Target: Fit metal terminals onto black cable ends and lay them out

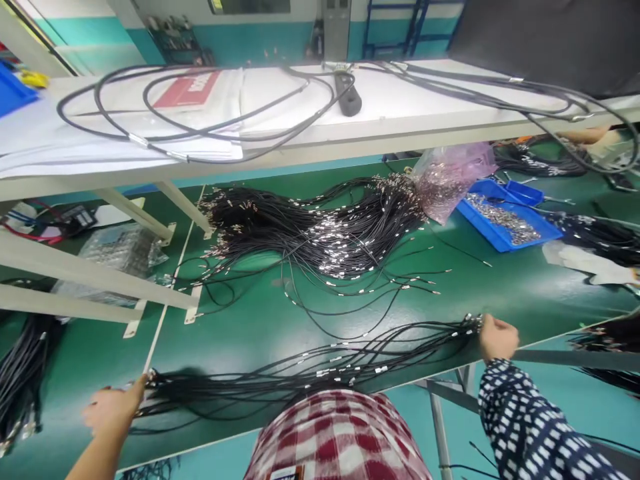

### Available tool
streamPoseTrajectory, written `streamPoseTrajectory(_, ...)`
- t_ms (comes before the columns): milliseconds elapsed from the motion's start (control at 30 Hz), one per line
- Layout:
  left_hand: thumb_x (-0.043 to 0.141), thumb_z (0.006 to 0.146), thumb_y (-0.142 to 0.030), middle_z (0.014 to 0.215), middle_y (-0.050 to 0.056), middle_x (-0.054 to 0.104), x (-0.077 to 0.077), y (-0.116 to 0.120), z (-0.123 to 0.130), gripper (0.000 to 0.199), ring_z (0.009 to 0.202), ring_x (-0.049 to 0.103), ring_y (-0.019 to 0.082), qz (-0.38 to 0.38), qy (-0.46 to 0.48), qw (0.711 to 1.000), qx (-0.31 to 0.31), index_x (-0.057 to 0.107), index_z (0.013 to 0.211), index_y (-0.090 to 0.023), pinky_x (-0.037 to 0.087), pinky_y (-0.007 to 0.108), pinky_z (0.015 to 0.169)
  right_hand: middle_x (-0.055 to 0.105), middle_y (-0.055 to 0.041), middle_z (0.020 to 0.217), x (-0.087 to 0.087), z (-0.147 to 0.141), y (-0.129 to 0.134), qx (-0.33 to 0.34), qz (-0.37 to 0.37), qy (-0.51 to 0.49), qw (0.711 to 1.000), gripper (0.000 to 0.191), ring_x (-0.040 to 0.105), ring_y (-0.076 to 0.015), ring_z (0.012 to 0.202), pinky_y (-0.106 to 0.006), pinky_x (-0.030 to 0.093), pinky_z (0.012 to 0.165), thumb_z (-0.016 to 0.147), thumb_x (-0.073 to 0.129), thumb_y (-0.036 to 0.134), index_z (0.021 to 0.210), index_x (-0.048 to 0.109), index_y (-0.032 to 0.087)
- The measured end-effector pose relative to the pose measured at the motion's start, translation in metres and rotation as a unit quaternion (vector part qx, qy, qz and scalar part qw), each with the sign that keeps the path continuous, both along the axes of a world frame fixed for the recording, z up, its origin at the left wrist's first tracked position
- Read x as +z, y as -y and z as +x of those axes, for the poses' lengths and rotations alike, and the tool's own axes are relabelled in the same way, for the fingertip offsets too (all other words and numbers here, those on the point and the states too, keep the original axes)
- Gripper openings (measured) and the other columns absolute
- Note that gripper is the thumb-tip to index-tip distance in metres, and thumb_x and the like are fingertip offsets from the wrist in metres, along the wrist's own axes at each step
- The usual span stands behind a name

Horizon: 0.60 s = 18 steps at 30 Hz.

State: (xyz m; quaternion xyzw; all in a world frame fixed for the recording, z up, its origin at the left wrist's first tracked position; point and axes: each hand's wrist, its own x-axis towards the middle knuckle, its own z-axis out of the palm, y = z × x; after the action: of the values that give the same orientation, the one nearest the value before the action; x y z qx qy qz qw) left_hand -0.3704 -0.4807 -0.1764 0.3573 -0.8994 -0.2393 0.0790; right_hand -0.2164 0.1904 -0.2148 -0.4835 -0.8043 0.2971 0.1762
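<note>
A loose bundle of thin black cables [280, 380] with white labels lies along the front edge of the green bench, close to my body. At its left end, my left hand [113, 408] is closed by the metal cable tips, slightly blurred. My right hand [499, 338] is closed at the opposite end, its fingers pinching around the metal connectors. Behind this bundle lies a large pile of similar black cables [330, 233] with many white labels, and several single cables stray from it toward me.
A pink plastic bag [450, 180] of small parts and a blue tray [510, 217] of metal pieces stand back right. A white shelf [380, 127] with looped cables overhangs the bench. Its legs [95, 273] stand at left. Another person's hand [585, 135] shows far right.
</note>
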Motion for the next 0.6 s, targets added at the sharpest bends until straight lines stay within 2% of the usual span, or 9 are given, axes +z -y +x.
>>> streamPoseTrajectory(100,0.061,0.089,-0.031,0.112,0.008,0.061,-0.013,-0.034,-0.010,0.026,0.102,0.059,0.023,0.049,0.072,0.996,-0.026,0.060,0.108,-0.014,0.049,0.045,0.088,0.063,-0.0066,0.104,-0.020,-0.031,0.055,0.151,-0.051,0.045,0.986,0.024,0.062,-0.0192,0.092,-0.039,0.052,0.082,0.095,0.057,0.034,0.107,0.061,0.013)
streamPoseTrajectory(167,0.061,0.089,-0.029,0.109,0.007,0.063,-0.028,-0.074,-0.011,0.022,0.098,0.061,0.022,0.126,0.109,0.981,-0.104,0.062,0.105,-0.013,0.051,0.042,0.085,0.065,-0.0042,0.097,-0.033,-0.053,0.115,0.284,-0.094,0.069,0.952,0.019,0.062,-0.0179,0.090,-0.038,0.051,0.085,0.092,0.061,0.032,0.095,0.064,0.013)
streamPoseTrajectory(233,0.061,0.090,-0.028,0.105,0.007,0.065,-0.047,-0.123,-0.005,0.020,0.092,0.063,0.020,0.214,0.148,0.949,-0.177,0.063,0.103,-0.013,0.053,0.040,0.081,0.065,-0.0040,0.097,-0.043,-0.071,0.182,0.390,-0.124,0.096,0.907,0.022,0.062,-0.0180,0.088,-0.038,0.050,0.086,0.085,0.069,0.035,0.093,0.066,0.014)
streamPoseTrajectory(300,0.061,0.090,-0.028,0.104,0.006,0.065,-0.067,-0.172,0.005,0.021,0.089,0.064,0.019,0.288,0.187,0.914,-0.216,0.063,0.104,-0.013,0.055,0.038,0.078,0.063,-0.0064,0.106,-0.046,-0.084,0.240,0.452,-0.135,0.118,0.874,0.024,0.060,-0.0207,0.096,-0.042,0.048,0.089,0.086,0.068,0.036,0.095,0.065,0.014)
streamPoseTrajectory(367,0.060,0.090,-0.028,0.104,0.007,0.065,-0.080,-0.208,0.015,0.022,0.088,0.064,0.018,0.348,0.211,0.884,-0.229,0.062,0.106,-0.013,0.055,0.038,0.077,0.062,-0.0076,0.111,-0.043,-0.095,0.275,0.488,-0.147,0.134,0.850,0.021,0.058,-0.0223,0.103,-0.044,0.046,0.092,0.089,0.064,0.033,0.097,0.064,0.014)
streamPoseTrajectory(400,0.060,0.091,-0.029,0.105,0.007,0.065,-0.083,-0.221,0.019,0.022,0.088,0.064,0.018,0.376,0.220,0.871,-0.227,0.062,0.107,-0.014,0.055,0.037,0.076,0.062,-0.0074,0.110,-0.040,-0.100,0.283,0.501,-0.157,0.140,0.839,0.020,0.058,-0.0221,0.103,-0.043,0.047,0.092,0.091,0.062,0.033,0.097,0.064,0.014)
streamPoseTrajectory(467,0.058,0.092,-0.031,0.104,0.007,0.064,-0.081,-0.235,0.023,0.025,0.086,0.064,0.018,0.436,0.231,0.844,-0.212,0.061,0.109,-0.014,0.055,0.037,0.075,0.064,-0.0057,0.099,-0.031,-0.108,0.281,0.524,-0.192,0.148,0.817,0.019,0.062,-0.0194,0.093,-0.040,0.050,0.086,0.094,0.058,0.032,0.097,0.063,0.014)
streamPoseTrajectory(533,0.055,0.093,-0.037,0.101,0.007,0.065,-0.070,-0.241,0.023,0.029,0.083,0.064,0.018,0.509,0.232,0.805,-0.196,0.060,0.109,-0.014,0.055,0.036,0.073,0.066,-0.0031,0.084,-0.018,-0.110,0.263,0.546,-0.239,0.151,0.788,0.018,0.063,-0.0155,0.076,-0.032,0.052,0.075,0.096,0.051,0.026,0.102,0.062,0.013)
streamPoseTrajectory(600,0.052,0.094,-0.042,0.099,0.007,0.065,-0.056,-0.247,0.018,0.034,0.083,0.064,0.018,0.593,0.226,0.750,-0.187,0.061,0.108,-0.013,0.055,0.036,0.073,0.064,-0.0009,0.072,-0.001,-0.107,0.237,0.572,-0.287,0.150,0.754,0.023,0.060,-0.0128,0.064,-0.025,0.049,0.064,0.096,0.045,0.020,0.110,0.061,0.013)
